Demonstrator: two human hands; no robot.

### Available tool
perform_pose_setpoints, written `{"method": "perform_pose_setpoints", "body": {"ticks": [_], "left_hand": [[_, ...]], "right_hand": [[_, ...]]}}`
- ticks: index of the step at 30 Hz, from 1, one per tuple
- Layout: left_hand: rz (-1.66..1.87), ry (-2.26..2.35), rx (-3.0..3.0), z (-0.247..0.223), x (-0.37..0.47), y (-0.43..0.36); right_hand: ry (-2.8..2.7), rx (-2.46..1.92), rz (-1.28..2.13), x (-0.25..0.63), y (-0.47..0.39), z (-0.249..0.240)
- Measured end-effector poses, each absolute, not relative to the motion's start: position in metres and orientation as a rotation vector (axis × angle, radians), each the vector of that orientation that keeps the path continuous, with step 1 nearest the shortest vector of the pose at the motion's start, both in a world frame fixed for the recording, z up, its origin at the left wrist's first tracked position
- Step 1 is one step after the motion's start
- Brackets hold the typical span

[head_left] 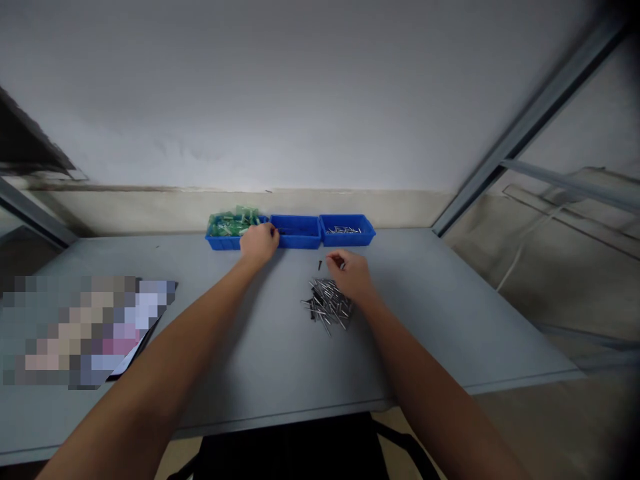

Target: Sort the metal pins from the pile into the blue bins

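My left hand [259, 244] reaches over the front edge where the left and middle blue bins meet. Its fingers are pinched together at the middle bin [305, 243]; what they hold, if anything, is hidden. My right hand [353, 272] hovers at the back of a loose pile of thin metal fasteners [327, 303], silver and dark ones mixed. Its thumb and fingers are curled together, and their contents cannot be made out. Just left of the right fingertips lies a single small dark screw [320, 265]. Green plastic packets [227, 225] fill the left bin [223, 245].
At the back right, another blue bin [373, 235] contains several small silver pieces. A phone or tablet [150, 313], partly blurred, lies on the left of the grey table [430, 300]. A wall stands behind, with metal frame bars [520, 127] at the right.
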State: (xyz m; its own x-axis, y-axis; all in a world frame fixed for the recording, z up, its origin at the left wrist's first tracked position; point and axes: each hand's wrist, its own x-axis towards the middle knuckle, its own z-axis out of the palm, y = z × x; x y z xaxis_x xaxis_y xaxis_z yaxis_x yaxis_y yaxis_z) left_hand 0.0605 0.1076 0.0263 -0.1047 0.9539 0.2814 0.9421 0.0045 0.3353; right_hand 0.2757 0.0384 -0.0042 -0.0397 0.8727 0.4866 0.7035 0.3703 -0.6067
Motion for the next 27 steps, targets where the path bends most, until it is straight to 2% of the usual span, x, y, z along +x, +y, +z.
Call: {"method": "perform_pose_setpoints", "body": {"ticks": [11,21,27], "left_hand": [[0.856,1.985,2.105,0.013,0.053,0.085],[0.539,1.439,2.390,0.001,0.090,0.055],[0.506,1.499,2.393,-0.005,0.119,0.064]], "right_hand": [[-1.813,-1.444,0.248,0.283,0.045,-0.011],[-1.932,-1.453,0.307,0.294,0.061,-0.031],[-2.073,-1.356,0.423,0.297,0.067,-0.038]]}}
